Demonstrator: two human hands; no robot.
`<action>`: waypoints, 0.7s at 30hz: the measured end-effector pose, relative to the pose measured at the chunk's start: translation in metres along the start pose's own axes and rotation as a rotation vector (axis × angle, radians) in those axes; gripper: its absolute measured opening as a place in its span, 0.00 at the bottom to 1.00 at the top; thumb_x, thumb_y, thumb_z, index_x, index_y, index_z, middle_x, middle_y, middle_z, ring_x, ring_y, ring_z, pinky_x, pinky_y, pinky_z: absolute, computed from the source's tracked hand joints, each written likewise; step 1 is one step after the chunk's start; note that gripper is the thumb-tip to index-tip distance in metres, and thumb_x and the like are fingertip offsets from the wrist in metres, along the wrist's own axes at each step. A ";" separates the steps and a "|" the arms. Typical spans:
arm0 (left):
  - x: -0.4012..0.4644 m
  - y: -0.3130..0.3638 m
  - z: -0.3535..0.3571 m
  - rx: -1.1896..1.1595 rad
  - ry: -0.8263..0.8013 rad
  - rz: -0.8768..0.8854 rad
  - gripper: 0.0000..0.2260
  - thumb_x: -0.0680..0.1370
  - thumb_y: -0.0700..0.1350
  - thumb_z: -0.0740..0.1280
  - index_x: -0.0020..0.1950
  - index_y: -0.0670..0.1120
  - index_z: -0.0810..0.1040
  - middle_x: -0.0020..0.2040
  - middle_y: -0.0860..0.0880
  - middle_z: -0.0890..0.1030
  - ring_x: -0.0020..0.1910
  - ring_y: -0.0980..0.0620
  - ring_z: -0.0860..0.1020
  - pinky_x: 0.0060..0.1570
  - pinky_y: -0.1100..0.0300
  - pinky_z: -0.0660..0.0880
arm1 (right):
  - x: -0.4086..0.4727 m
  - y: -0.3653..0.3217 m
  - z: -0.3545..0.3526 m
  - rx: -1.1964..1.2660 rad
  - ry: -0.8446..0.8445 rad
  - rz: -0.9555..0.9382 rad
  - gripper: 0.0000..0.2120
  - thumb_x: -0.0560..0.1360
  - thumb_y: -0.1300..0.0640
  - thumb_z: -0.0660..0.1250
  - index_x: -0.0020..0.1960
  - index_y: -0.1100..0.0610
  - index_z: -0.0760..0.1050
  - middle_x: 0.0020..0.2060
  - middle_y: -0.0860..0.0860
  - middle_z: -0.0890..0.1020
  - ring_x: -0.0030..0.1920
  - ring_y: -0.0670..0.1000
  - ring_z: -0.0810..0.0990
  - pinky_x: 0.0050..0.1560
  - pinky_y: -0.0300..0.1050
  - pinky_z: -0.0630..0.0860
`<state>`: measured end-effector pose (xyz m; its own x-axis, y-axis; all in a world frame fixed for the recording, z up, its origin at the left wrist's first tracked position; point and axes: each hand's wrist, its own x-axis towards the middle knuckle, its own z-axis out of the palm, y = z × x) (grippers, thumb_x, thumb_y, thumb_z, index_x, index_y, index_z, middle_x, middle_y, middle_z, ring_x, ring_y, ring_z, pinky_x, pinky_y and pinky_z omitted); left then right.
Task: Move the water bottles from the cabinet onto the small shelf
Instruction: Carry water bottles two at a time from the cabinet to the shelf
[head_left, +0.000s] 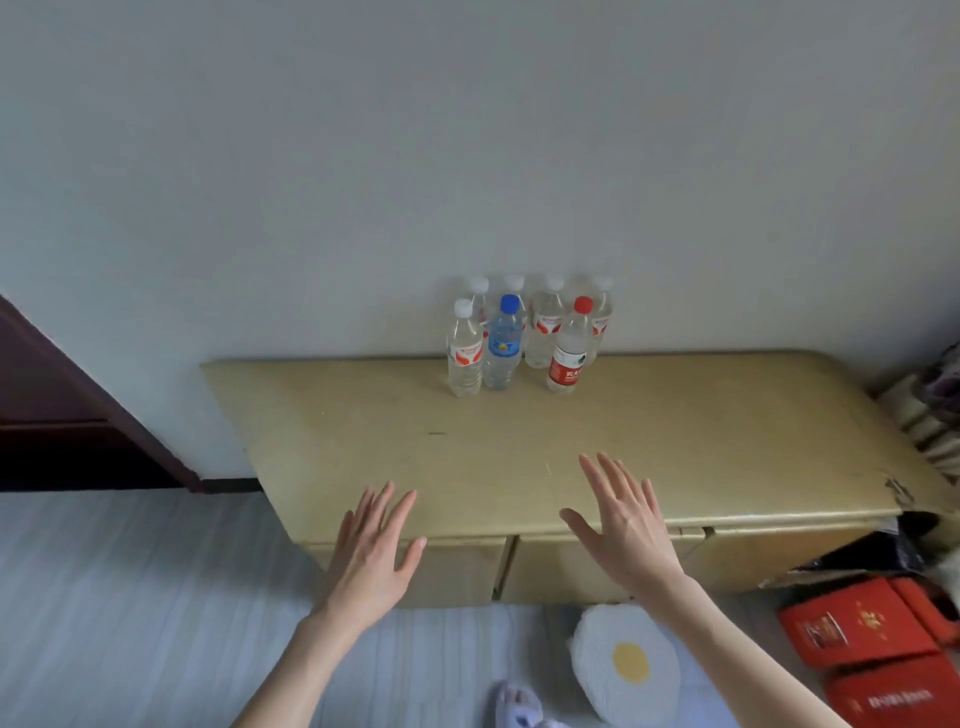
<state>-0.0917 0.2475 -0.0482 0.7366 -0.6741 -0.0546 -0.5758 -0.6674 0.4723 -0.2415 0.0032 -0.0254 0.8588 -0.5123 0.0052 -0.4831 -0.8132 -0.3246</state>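
Several clear water bottles stand upright in a cluster at the back of the beige cabinet top (675, 441), against the wall. In front stand a white-capped bottle (464, 353), a blue-capped bottle (503, 348) and a red-capped bottle with a red label (569, 353). More white-capped bottles (545, 327) stand behind them. My left hand (376, 551) is stretched out flat over the cabinet's front edge, fingers straight, holding nothing. My right hand (626, 525) is flat over the front part of the top, also empty. Both hands are well short of the bottles. No small shelf is in view.
A round fried-egg cushion (626, 667) lies on the floor below the cabinet. Red boxes (862, 639) are stacked at the lower right. A dark wooden door frame (78, 405) stands at the left. Folded fabric (930, 415) sits past the cabinet's right end.
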 end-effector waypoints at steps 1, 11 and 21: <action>0.016 -0.001 0.001 0.000 0.003 -0.008 0.35 0.68 0.65 0.42 0.72 0.51 0.57 0.75 0.46 0.53 0.74 0.47 0.48 0.70 0.52 0.45 | 0.018 0.002 0.001 0.002 -0.006 -0.003 0.39 0.68 0.31 0.42 0.74 0.51 0.52 0.73 0.54 0.59 0.74 0.54 0.55 0.72 0.57 0.50; 0.185 0.011 -0.011 0.064 0.061 -0.067 0.25 0.77 0.54 0.53 0.72 0.46 0.59 0.73 0.42 0.60 0.73 0.44 0.55 0.71 0.48 0.52 | 0.221 0.006 -0.018 0.045 -0.051 -0.188 0.30 0.75 0.47 0.62 0.73 0.55 0.56 0.72 0.55 0.62 0.73 0.55 0.56 0.72 0.56 0.52; 0.316 0.016 -0.011 0.066 0.059 -0.028 0.24 0.72 0.50 0.54 0.68 0.50 0.56 0.68 0.39 0.69 0.68 0.38 0.66 0.63 0.42 0.65 | 0.382 -0.027 -0.015 0.010 -0.175 -0.283 0.27 0.77 0.48 0.58 0.73 0.53 0.54 0.73 0.53 0.57 0.73 0.53 0.53 0.72 0.49 0.49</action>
<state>0.1357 0.0269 -0.0480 0.7711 -0.6365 -0.0140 -0.5754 -0.7062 0.4126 0.0971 -0.1749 -0.0010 0.9755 -0.2102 -0.0656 -0.2199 -0.9132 -0.3431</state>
